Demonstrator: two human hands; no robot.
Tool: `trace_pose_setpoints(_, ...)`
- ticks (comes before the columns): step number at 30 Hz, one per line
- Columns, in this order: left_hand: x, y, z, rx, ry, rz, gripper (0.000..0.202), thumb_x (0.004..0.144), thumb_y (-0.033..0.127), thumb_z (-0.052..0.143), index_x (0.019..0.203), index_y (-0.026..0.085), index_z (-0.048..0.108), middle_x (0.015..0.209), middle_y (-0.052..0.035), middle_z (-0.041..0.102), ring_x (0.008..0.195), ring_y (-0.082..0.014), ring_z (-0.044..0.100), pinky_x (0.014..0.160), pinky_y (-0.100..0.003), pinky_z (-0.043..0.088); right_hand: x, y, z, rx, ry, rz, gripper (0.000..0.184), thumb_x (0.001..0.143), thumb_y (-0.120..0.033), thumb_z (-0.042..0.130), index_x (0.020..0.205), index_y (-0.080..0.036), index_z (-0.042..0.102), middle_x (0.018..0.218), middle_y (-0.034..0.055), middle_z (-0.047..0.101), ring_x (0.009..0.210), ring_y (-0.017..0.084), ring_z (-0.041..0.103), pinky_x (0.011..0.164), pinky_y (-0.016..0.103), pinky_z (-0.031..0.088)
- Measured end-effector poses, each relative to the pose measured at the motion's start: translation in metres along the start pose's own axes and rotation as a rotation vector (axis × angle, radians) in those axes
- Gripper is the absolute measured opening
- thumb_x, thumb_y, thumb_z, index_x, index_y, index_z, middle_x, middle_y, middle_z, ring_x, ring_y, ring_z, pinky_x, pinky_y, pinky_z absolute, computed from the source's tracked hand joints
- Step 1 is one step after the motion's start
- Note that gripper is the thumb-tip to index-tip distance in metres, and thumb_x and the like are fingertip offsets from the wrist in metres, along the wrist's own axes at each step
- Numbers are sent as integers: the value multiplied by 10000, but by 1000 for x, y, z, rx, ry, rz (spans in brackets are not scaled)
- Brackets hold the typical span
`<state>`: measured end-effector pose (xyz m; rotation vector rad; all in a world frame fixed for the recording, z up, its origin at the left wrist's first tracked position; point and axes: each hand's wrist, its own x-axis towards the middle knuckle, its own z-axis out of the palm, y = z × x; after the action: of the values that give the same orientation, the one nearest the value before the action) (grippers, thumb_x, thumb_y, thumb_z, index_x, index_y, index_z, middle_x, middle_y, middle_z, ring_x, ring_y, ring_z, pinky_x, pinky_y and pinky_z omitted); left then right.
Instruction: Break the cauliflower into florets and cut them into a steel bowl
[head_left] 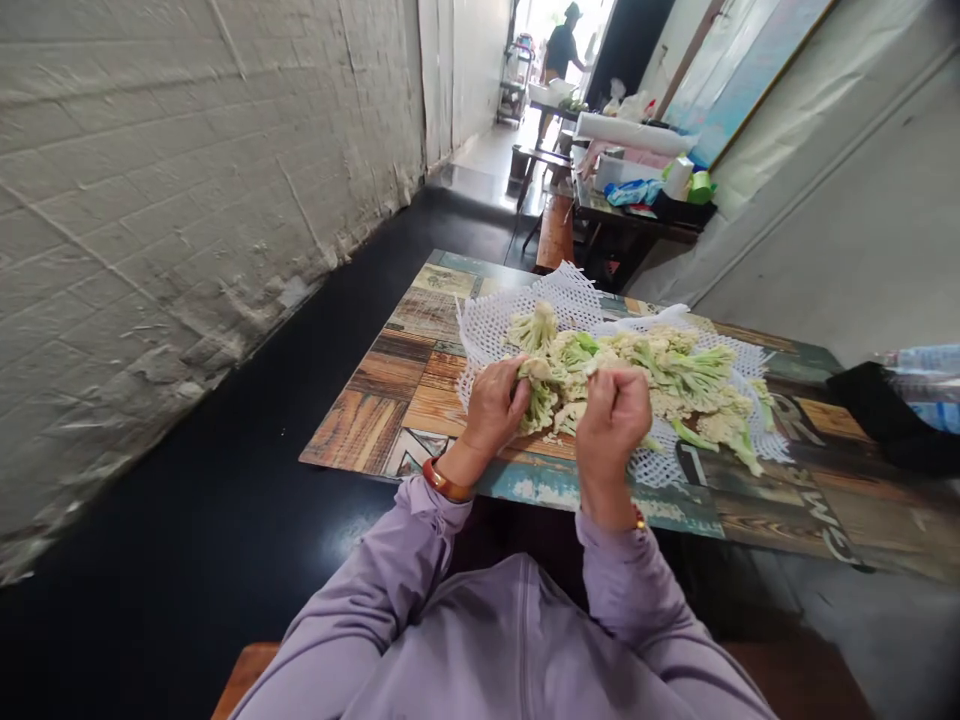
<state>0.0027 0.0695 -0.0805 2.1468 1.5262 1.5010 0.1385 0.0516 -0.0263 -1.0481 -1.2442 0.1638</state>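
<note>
My left hand point(496, 402) is closed around a cauliflower floret point(541, 400) with pale green stems, over the near left part of the pile. Close by on the right, my right hand point(615, 410) is curled with thumb and fingers pinched together; a small pale bit shows at its fingertips, too small to name. Behind and beside both hands lies a heap of cauliflower pieces point(694, 370), cream heads with green stalks. White foam netting point(487, 325) is spread beneath them on the patterned table point(382, 400).
A black holder with clear plastic packaging point(926, 385) sits at the table's right end. Beyond stands another table with a white roll point(634, 130), bags and a green roll point(700, 187). A person point(562, 50) stands by the bright doorway. A rough wall point(187, 180) runs along the left.
</note>
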Motion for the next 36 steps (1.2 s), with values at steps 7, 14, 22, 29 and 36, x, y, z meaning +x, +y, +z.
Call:
trace_pose_setpoints(7, -3, -1, 1, -36, 34, 31, 371, 948, 222, 483, 1305, 157, 560, 1224, -145, 687, 1145, -253, 631, 1019, -426, 472, 33, 34, 1, -215, -390, -234, 272, 976, -349, 492, 1100, -207, 689, 1130, 110, 683, 1080, 227, 618, 981, 418, 485)
trace_pose_setpoints(14, -7, 2, -2, -2, 66, 41, 314, 924, 209, 521, 1229, 172, 586, 1184, -132, 685, 1131, -244, 633, 995, -412, 493, -17, 38, -24, -36, -447, 82, 318, 979, -423, 490, 1078, -232, 725, 996, 80, 735, 914, 211, 686, 839, 358, 548)
trace_pose_setpoints(22, -20, 53, -30, 118, 81, 305, 286, 939, 164, 519, 1209, 183, 613, 1186, -111, 722, 1126, -234, 638, 976, -405, 456, -42, 11, -40, 634, -517, 816, 458, 883, -670, 562, 975, -242, 695, 809, 54, 738, 708, 209, 691, 588, 316, 548)
trace_pose_setpoints(29, -28, 89, -51, 342, 2, 616, 262, 947, 121, 521, 1146, 213, 664, 1199, -56, 743, 1218, -216, 625, 1131, -419, 367, -38, -24, -49, 980, -395, 1035, 471, 727, -630, 764, 965, -236, 663, 867, 13, 722, 747, 168, 680, 592, 271, 563)
trace_pose_setpoints(36, -36, 87, -56, 249, 16, 460, 388, 926, 139, 549, 1307, 197, 593, 1342, -122, 658, 1332, -267, 545, 1134, -504, 413, -9, -17, -25, 968, -308, 922, 443, 620, -415, 886, 945, -241, 640, 941, -26, 732, 818, 135, 691, 675, 217, 569)
